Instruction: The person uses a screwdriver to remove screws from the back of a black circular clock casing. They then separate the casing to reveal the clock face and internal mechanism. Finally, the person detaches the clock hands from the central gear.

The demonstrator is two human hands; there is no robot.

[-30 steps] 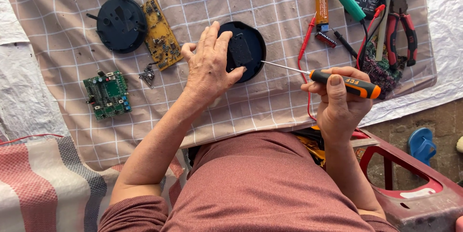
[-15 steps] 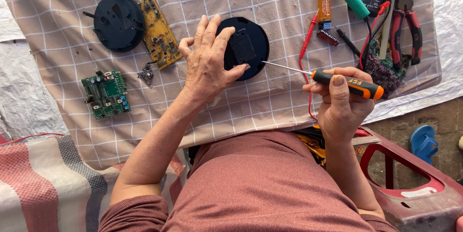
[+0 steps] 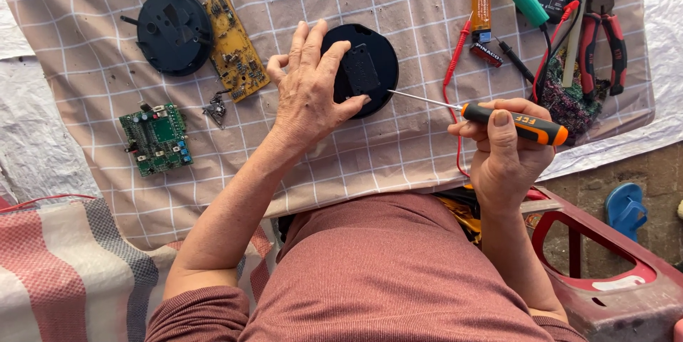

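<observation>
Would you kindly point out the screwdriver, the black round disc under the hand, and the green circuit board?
screwdriver [image 3: 523,123]: head view, on its orange and black handle.
black round disc [image 3: 370,72]: head view, on its raised middle block.
green circuit board [image 3: 156,139]: head view, at the board's centre.

Orange-black screwdriver [image 3: 514,123], checked cloth [image 3: 420,22]

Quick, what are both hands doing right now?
Left hand: open, resting on the round black disc.
Right hand: closed, holding the orange-handled screwdriver.
</observation>
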